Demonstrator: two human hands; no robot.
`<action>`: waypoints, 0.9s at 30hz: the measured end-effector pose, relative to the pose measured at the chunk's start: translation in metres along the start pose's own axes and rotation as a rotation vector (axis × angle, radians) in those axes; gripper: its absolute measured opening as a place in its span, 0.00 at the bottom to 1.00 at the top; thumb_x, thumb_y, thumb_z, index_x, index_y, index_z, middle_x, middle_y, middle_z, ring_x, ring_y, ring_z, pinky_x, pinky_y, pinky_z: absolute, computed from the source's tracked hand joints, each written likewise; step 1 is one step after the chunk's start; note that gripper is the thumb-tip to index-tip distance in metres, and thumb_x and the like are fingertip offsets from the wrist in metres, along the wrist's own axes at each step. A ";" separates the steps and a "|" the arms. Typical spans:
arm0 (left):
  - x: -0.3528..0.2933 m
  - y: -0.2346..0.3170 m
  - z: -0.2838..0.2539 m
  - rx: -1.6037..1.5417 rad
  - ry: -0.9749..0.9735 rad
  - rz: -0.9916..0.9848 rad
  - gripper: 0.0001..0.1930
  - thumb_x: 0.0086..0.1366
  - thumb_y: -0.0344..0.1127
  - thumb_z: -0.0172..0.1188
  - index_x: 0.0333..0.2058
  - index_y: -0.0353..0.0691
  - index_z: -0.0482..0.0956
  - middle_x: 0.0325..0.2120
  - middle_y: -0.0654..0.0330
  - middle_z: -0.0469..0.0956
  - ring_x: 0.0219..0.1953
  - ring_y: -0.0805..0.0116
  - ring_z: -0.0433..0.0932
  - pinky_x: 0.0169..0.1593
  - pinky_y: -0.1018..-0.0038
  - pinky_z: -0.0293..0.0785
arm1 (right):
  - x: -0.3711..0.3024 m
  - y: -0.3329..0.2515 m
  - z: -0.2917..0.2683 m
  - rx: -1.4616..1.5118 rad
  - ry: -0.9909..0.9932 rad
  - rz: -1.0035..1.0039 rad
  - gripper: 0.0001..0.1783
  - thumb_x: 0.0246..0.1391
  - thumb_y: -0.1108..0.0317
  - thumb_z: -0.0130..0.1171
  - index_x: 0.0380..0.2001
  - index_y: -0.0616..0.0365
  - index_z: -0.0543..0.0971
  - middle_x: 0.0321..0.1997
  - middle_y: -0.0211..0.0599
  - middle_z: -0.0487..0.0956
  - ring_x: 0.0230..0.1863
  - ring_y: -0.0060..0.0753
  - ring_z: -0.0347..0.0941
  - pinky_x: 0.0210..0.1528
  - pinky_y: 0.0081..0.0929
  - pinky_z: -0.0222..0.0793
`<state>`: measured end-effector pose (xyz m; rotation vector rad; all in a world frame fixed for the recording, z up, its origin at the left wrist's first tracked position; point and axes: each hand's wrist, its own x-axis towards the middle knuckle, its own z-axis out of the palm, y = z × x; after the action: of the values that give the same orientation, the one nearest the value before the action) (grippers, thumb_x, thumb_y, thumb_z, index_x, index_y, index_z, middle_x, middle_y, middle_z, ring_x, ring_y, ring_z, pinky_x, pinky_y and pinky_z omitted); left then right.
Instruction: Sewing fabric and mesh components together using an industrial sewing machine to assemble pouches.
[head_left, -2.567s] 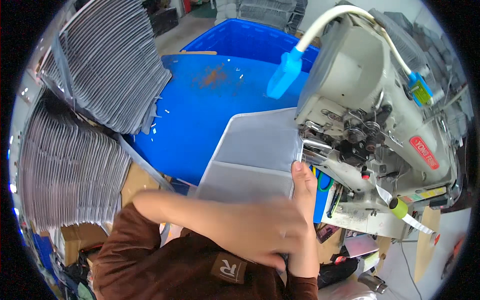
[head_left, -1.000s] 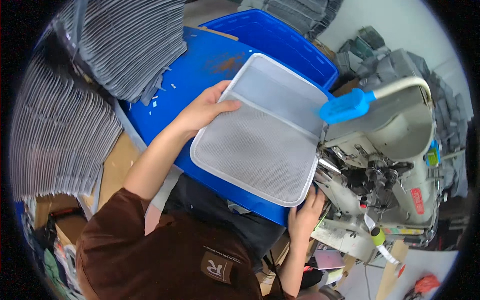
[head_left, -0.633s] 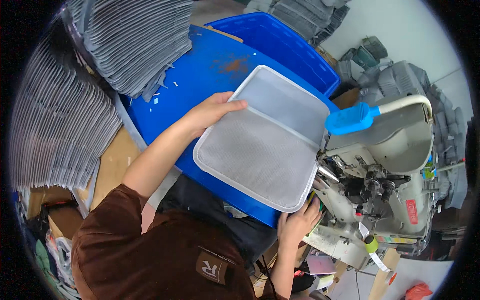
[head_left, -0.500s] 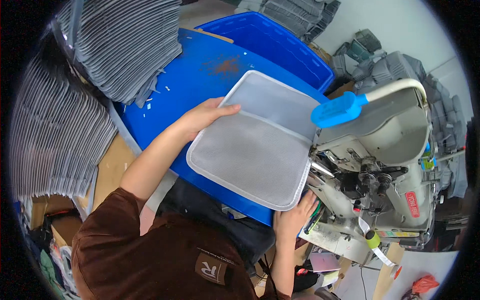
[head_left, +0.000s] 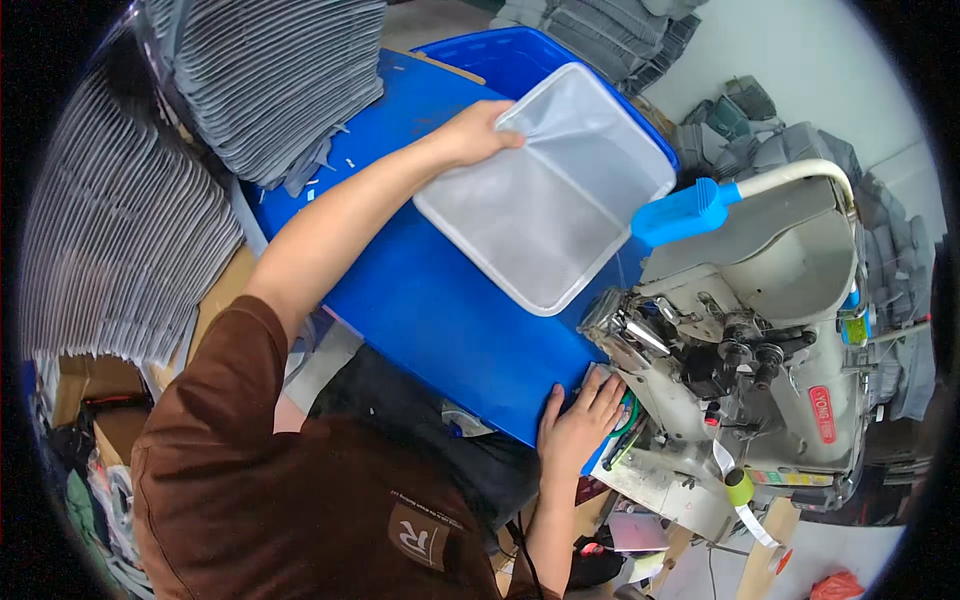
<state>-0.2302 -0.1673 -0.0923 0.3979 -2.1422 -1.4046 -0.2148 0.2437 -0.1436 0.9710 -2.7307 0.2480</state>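
A light grey mesh panel (head_left: 540, 215) with rounded corners, a white bound edge and a seam across it is held up at its left edge by my left hand (head_left: 478, 135). My thumb lies on top, and the fingers under the panel are hidden. It hangs over the blue table (head_left: 430, 345), its far part overlapping the blue bin. My right hand (head_left: 580, 430) lies flat with fingers apart at the table's right edge, beside the sewing machine (head_left: 690, 370). Next to those fingers is a green-handled tool (head_left: 626, 425), partly hidden.
Tall stacks of grey panels (head_left: 280, 80) stand at the left. Beyond the table is a blue bin (head_left: 470, 48). A light-coloured pipe with a blue nozzle (head_left: 685, 212) arches over the machine. More grey piles (head_left: 790, 150) line the wall at the far right.
My left hand has carried the panel up and away from the machine, toward the blue bin. My right hand, earlier partly under the panel's near corner, now shows fully.
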 end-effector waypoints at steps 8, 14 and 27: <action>-0.060 0.196 -0.018 0.665 0.795 0.929 0.17 0.57 0.39 0.68 0.43 0.40 0.78 0.27 0.49 0.80 0.22 0.54 0.80 0.27 0.66 0.74 | -0.001 -0.001 0.003 -0.039 -0.025 -0.004 0.33 0.60 0.55 0.52 0.63 0.65 0.63 0.69 0.59 0.57 0.71 0.61 0.49 0.70 0.55 0.44; -0.115 0.187 -0.062 0.846 0.802 0.626 0.16 0.57 0.35 0.67 0.44 0.41 0.78 0.25 0.50 0.79 0.25 0.54 0.80 0.30 0.67 0.75 | -0.003 0.004 0.004 0.010 -0.023 0.022 0.34 0.59 0.55 0.54 0.63 0.64 0.63 0.69 0.60 0.58 0.72 0.60 0.48 0.71 0.54 0.41; -0.162 0.009 0.001 0.969 -0.323 -0.311 0.37 0.63 0.53 0.57 0.63 0.34 0.61 0.61 0.41 0.62 0.63 0.46 0.62 0.62 0.50 0.59 | -0.002 0.003 0.003 0.030 0.020 -0.008 0.32 0.57 0.56 0.55 0.61 0.64 0.65 0.67 0.62 0.59 0.71 0.63 0.49 0.70 0.58 0.42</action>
<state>-0.0992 -0.0786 -0.1300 0.9319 -3.0374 -0.4640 -0.2155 0.2466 -0.1473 0.9824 -2.7120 0.2962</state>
